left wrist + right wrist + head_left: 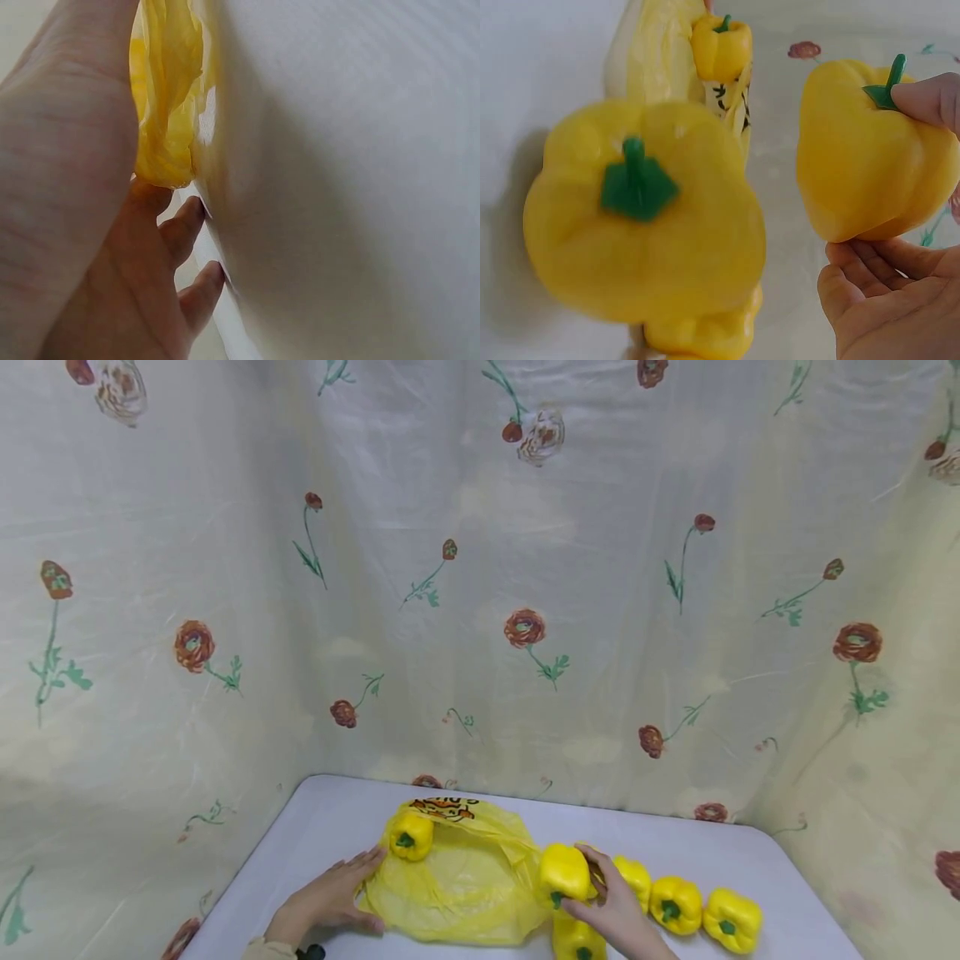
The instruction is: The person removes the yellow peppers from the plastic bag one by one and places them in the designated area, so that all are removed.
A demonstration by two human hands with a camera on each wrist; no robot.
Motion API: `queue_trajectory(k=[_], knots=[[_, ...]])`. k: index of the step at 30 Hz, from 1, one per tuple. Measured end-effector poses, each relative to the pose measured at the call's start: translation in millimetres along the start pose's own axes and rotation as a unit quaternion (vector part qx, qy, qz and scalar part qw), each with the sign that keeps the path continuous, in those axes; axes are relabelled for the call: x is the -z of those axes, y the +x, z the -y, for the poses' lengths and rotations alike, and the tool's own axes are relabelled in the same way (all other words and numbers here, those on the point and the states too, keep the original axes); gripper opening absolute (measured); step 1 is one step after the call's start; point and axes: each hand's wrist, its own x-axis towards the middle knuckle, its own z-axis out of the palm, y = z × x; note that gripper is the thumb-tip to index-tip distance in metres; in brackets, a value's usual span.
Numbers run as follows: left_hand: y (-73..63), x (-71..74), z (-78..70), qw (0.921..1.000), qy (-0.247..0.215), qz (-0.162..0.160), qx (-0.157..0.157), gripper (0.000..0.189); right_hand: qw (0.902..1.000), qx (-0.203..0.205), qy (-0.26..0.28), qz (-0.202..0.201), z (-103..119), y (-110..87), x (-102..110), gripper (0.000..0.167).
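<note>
A yellow plastic bag lies on the table with its mouth spread. One yellow bell pepper sits at the bag's left side, partly under its printed upper layer. My left hand rests along the bag's left edge, fingers extended; in the left wrist view its fingertips are beside the crumpled plastic. With thumb and fingers my right hand grips another yellow bell pepper at the bag's right edge. The right wrist view has the thumb by the green stem of this held pepper.
Below the right hand is a yellow bell pepper, large in the right wrist view. More yellow peppers line up to the right, the last pepper nearest the table's right side. A flowered curtain surrounds the white table.
</note>
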Motion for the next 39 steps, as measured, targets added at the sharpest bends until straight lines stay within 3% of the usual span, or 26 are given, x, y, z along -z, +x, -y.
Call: queue_trajectory(k=[8,15,22,31,39], knots=[[0.3,-1.0,2.1,0.9999,0.005,-0.005,-0.008,0.121,0.9994,-0.033,-0.002,-0.005,-13,-2.8,15,0.094],[-0.7,-1.6,1.9,1.0000,0.008,-0.004,-0.005,0.121,0.9981,-0.059,-0.013,-0.013,-27,-16.4,34,0.096],[0.1,-1.0,2.2,0.9999,-0.003,-0.002,-0.010,0.120,0.9983,-0.050,-0.022,-0.021,-37,-24.2,51,0.091],[-1.3,-0.6,2.1,0.9999,-0.008,-0.002,-0.012,0.119,0.9960,-0.081,-0.035,-0.013,-49,-25.2,61,0.102],[-0.8,0.8,1.1,1.0000,-0.004,0.003,-0.004,0.120,0.9956,-0.087,-0.032,-0.006,-69,-22.1,68,0.100]])
